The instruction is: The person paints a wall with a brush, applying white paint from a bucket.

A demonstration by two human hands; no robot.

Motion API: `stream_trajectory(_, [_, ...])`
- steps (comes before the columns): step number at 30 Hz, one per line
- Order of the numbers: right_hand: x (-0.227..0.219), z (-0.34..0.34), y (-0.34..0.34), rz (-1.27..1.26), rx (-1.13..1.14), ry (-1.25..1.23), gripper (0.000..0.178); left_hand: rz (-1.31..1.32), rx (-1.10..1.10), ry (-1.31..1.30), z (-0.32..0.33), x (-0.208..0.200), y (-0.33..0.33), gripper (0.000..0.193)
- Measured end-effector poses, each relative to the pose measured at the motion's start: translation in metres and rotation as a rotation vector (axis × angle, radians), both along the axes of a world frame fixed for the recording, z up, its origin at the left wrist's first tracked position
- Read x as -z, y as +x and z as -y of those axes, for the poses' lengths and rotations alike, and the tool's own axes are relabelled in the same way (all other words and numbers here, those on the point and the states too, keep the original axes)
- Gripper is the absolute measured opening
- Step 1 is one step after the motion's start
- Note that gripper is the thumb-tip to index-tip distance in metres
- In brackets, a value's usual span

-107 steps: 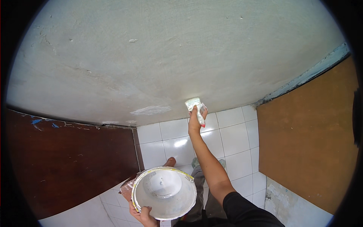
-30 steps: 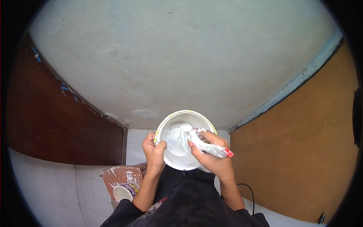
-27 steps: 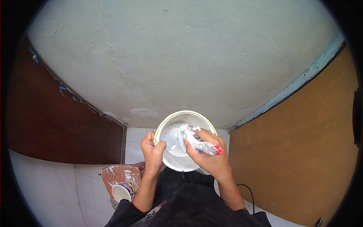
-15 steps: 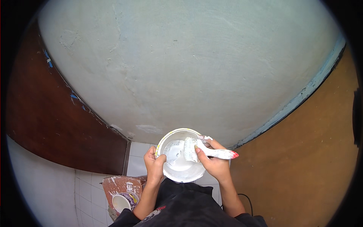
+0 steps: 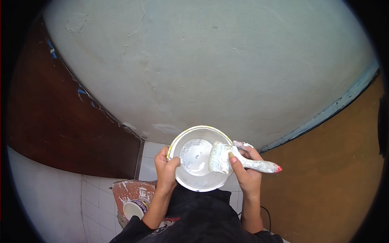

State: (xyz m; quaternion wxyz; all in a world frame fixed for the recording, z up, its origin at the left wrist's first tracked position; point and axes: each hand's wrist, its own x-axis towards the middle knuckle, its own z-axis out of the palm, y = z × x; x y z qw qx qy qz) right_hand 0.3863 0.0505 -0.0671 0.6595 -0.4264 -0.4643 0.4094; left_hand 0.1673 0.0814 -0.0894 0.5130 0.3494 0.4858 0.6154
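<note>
A round white bucket (image 5: 190,181) with a yellow-marked rim is held in front of me, white paint (image 5: 200,164) low inside it. My left hand (image 5: 165,173) grips its left rim, thumb inside and fingers outside. In my right hand (image 5: 249,176) is a wide paintbrush (image 5: 222,158), its bristles coated white and pointing left over the bucket's right side. The brush's white-smeared handle sticks out to the right and ends in a red tip. My right thumb presses on the brush near its base. White smears show by my right fingers at the rim.
Ahead rises a pale, blotchy wall (image 5: 194,69). A dark brown wooden panel (image 5: 69,121) stands left, an ochre-brown surface (image 5: 324,174) right. At lower left, a paint-spattered reddish stool-like surface (image 5: 129,190) carries a small white tub (image 5: 133,209). White tiles (image 5: 152,150) cover the floor.
The brush has shifted right within the bucket, toward its right rim. The bucket sits slightly higher and farther right in view, as the view itself has shifted a little.
</note>
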Motion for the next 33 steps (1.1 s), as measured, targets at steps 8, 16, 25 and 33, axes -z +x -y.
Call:
stream_trajectory(8, [-0.011, -0.007, -0.027, 0.160, -0.076, -0.028, 0.034, -0.035, -0.002, 0.008, -0.015, -0.022, -0.026, 0.014])
stream_trajectory(16, [-0.035, -0.027, -0.044, -0.279, -0.110, -0.081, 0.046, 0.021, 0.022, 0.012, -0.027, -0.015, -0.045, 0.015])
stream_trajectory(25, [-0.170, -0.121, -0.008, 0.681, 0.231, 0.733, 0.035, 0.030, 0.098, 0.080, -0.069, -0.052, -0.063, 0.016])
stream_trajectory(33, [-0.272, -0.217, -0.002, 1.378, 0.844, 1.139, 0.028, 0.067, 0.073, 0.125, -0.094, -0.061, -0.060, 0.017])
